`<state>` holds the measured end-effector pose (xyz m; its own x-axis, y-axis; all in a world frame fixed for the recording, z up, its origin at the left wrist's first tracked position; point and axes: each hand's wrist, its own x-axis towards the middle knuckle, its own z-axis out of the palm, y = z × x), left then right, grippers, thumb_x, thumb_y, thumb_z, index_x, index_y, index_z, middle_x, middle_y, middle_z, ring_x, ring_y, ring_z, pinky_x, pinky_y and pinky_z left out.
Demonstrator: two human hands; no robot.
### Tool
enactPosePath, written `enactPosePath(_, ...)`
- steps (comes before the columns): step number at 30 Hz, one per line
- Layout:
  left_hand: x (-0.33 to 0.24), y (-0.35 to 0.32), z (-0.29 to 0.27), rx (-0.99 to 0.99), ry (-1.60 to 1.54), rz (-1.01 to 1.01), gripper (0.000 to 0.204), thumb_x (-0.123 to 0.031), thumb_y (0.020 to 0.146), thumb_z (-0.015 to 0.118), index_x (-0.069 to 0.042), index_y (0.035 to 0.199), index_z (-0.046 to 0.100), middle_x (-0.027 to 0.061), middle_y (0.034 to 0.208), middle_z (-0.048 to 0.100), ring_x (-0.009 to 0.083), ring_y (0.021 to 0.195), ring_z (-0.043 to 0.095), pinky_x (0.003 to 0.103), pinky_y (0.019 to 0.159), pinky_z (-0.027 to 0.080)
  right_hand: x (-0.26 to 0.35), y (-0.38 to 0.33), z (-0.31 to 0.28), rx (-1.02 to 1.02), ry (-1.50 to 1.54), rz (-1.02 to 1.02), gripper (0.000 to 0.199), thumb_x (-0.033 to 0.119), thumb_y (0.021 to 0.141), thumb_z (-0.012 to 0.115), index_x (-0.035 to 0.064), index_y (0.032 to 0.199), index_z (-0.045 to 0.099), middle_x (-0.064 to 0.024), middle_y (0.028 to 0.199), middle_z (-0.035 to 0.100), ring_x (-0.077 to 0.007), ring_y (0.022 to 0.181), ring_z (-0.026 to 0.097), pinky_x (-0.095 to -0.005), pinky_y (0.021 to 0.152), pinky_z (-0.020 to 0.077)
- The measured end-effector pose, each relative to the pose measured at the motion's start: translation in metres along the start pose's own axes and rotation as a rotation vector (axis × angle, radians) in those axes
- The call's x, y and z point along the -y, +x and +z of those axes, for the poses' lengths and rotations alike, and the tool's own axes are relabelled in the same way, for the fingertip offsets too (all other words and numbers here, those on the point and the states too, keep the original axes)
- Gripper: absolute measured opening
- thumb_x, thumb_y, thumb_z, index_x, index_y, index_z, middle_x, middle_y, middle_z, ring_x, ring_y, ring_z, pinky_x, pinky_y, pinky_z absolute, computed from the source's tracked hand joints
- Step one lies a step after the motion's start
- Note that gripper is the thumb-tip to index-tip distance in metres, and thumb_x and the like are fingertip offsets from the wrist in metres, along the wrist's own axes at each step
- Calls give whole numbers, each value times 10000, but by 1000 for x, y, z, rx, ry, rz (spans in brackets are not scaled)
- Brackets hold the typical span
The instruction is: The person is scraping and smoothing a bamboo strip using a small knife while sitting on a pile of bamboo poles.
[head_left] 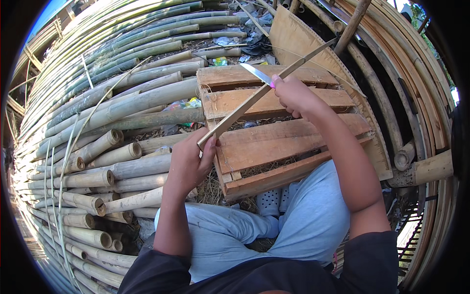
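Observation:
A long, narrow bamboo strip runs slantwise from lower left to upper right above a slatted wooden bench. My left hand is closed around its near end. In my right hand is a knife with a shiny blade and a pink part at the grip; the blade points to the upper left and lies against or just over the strip. Most of the knife's handle is hidden in my fingers. The strip's far end reaches toward a wooden post.
Stacked bamboo poles fill the left side, their cut ends facing me. A curved plywood sheet stands behind the bench, with more poles and boards at right. Thin split strips lean over the poles. Plastic litter lies beyond the bench.

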<state>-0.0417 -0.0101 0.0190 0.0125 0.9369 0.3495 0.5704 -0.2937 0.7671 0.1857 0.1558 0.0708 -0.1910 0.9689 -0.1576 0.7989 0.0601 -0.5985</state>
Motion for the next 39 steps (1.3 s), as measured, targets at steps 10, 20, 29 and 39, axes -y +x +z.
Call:
enactPosePath(10,3,-1,0,8,18,-26,147,-136,992,546,-30,926,624,172,805,637,384,741,637,433,680,499,29,-33,18,134,-4,-39,548,385,1072,356,-75,1004,646,-183,795,671,-281,707,673,-406,571,519)
enactPosePath(20,1,1,1,60,76,-41,169,-161,1005,537,-35,932,624,174,778,628,390,719,634,446,662,489,35,-36,18,30,-94,-109,504,307,1061,386,-92,941,668,-313,859,677,-469,838,666,-511,808,512)
enactPosePath(29,-7,2,11,39,56,2,183,-163,1011,529,-31,918,615,178,771,624,395,711,630,444,653,485,0,0,-15,-159,-148,89,522,323,1063,378,-75,951,697,-307,915,688,-455,915,668,-509,851,515)
enactPosePath(39,-7,0,5,37,60,-9,159,-165,1004,542,-40,946,621,176,779,632,395,729,639,445,657,492,14,-15,-13,-198,-302,-27,490,291,1059,388,-70,941,698,-294,845,688,-443,846,681,-500,802,537)
